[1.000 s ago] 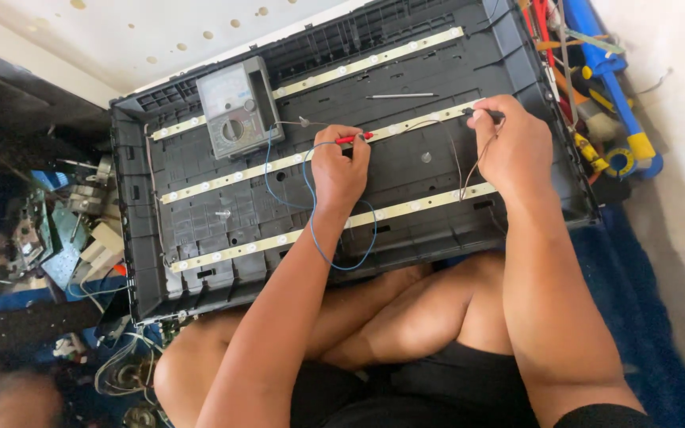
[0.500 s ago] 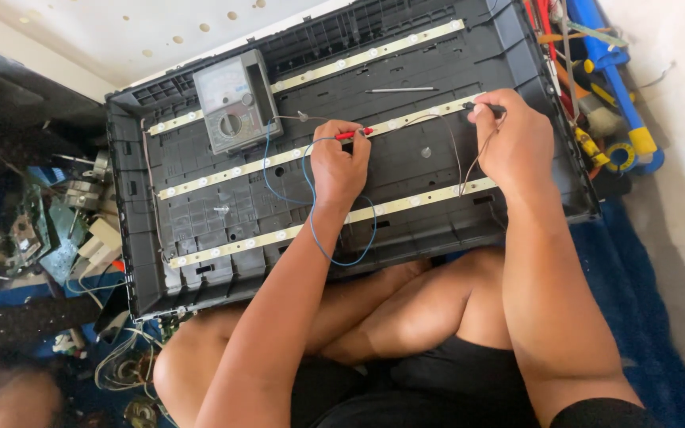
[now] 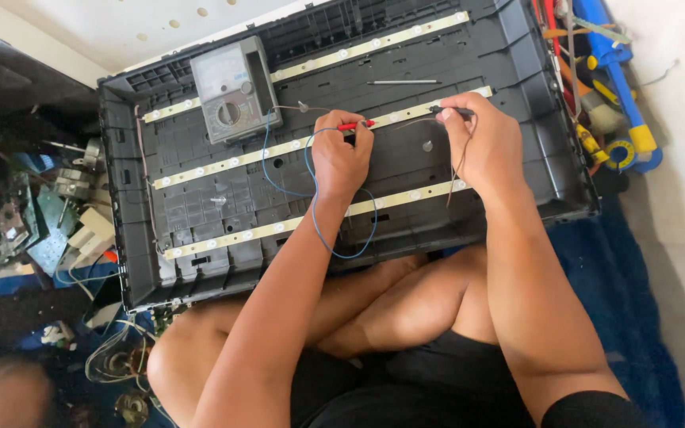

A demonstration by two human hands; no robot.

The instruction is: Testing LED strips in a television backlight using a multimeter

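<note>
Red probe (image 3: pixel 356 124) and black probe (image 3: pixel 447 111) pinched on pale LED strip (image 3: pixel 323 138).
Left hand (image 3: pixel 341 158), right hand (image 3: pixel 481 143) fingers clenched; a slip could lose contact.

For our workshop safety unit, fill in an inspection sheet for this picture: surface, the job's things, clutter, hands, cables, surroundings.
Surface: black panel tray on the floor, three pale light strips running across it.
Job's things: grey meter lying on the tray's upper left; red probe and black probe both at the middle strip.
Clutter: thin metal rod loose on the tray.
Hands: left hand holds the red probe; right hand holds the black probe.
Cables: blue lead loops from the meter under the left wrist.
Surroundings: circuit boards and scrap parts to the left, tools to the right, blue mat beneath.
</note>
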